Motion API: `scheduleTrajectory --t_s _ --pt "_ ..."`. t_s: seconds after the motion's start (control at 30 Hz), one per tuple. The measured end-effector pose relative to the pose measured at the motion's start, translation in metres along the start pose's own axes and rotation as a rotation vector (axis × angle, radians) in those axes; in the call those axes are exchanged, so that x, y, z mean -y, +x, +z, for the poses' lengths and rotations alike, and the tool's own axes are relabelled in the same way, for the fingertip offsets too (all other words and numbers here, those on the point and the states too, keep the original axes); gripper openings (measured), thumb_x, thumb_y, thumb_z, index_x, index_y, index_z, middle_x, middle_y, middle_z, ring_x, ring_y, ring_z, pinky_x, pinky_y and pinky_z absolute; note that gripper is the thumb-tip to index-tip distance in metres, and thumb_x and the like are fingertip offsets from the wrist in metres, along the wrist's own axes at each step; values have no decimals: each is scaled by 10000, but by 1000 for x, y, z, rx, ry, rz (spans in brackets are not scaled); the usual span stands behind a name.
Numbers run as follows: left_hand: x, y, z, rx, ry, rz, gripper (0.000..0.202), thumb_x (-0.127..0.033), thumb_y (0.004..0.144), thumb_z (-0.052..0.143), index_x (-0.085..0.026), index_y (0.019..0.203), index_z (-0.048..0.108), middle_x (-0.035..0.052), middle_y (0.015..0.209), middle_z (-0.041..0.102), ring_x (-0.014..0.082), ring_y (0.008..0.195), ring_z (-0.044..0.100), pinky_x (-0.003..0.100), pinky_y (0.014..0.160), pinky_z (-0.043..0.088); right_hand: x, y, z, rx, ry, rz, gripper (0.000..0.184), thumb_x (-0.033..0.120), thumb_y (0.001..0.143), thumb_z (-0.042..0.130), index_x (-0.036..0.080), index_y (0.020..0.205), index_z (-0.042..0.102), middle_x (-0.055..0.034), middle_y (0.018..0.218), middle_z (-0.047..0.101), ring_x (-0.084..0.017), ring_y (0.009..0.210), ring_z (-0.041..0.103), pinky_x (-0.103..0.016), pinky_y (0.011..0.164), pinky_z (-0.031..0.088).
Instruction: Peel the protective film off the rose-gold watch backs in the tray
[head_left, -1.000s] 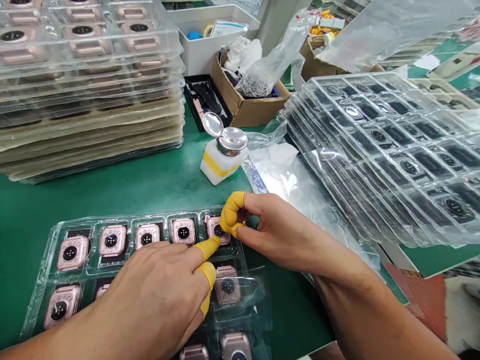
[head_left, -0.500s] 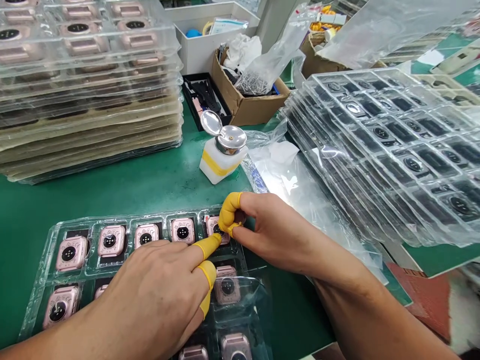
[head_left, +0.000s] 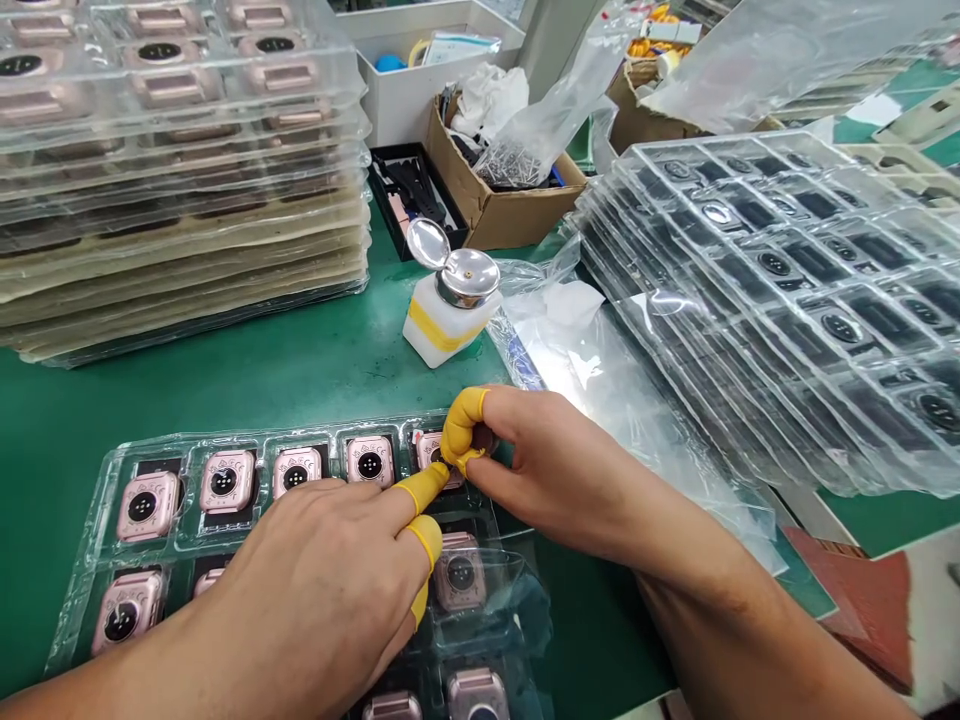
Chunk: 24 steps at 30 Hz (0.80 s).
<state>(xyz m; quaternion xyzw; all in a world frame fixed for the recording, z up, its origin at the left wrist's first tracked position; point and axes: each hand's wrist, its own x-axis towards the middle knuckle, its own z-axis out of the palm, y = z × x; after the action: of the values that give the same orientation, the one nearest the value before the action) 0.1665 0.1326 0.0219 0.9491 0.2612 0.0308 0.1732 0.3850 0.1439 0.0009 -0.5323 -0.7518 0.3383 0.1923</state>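
A clear plastic tray (head_left: 112, 470) on the green table holds several pink smartwatch cases, black round sensors facing up. My right hand (head_left: 517, 435), in yellow finger cots, pinches thumb against index finger over the watch case (head_left: 427, 447) in the far right pocket; whatever lies in the pinch is too small to make out. My left hand (head_left: 330, 570) lies across the tray, its capped index finger stretched to that same case, close to the right fingertips. The other left fingers bend loosely, with nothing visible in them. Both hands partly cover the case.
Beyond the tray stands a white pump bottle (head_left: 439, 320), metal lid flipped up. Tall stacks of filled trays rise at left (head_left: 187, 220) and right (head_left: 750, 300). Behind are a small black box (head_left: 386, 235), a cardboard box (head_left: 517, 215) and a white bin (head_left: 405, 100). Plastic film (head_left: 622, 370) lies right.
The view has shifted slightly, so everything sits a little further right. Both hands stay at the same watch case, with only a tiny movement of the fingertips.
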Motion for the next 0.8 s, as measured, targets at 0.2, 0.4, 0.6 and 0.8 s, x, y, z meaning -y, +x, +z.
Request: scheduleTrajectory --t_s 0.2,0.4,0.6,0.8 --pt "0 1 3 -25 -13 15 208 -89 878 559 -204 716 620 29 858 775 257 686 740 451 569 627 -2 -2 -6 -92 -49 -8 166 51 779 570 215 797 587 48 777 629 -122 691 525 -259 627 383" --pt "0 -4 8 -66 8 56 182 -89 807 620 -217 685 580 -12 693 677 230 554 653 421 476 560 0 -2 -7 -13 -238 11 20 201 869 672 206 874 654 28 768 643 -153 696 546 -283 620 375" --pt "-1 -5 5 25 22 24 158 -101 763 699 -218 720 602 -7 781 729 244 613 697 422 502 565 3 2 1 62 -337 37 89 193 909 646 185 851 713 -5 801 628 -159 694 566 -292 606 350" --pt "-5 1 -2 230 37 -58 149 -128 854 652 -216 738 620 17 887 760 274 704 744 439 567 595 -1 5 2 36 -209 74 173 157 919 594 187 844 747 -16 837 673 -153 722 580 -284 638 369"
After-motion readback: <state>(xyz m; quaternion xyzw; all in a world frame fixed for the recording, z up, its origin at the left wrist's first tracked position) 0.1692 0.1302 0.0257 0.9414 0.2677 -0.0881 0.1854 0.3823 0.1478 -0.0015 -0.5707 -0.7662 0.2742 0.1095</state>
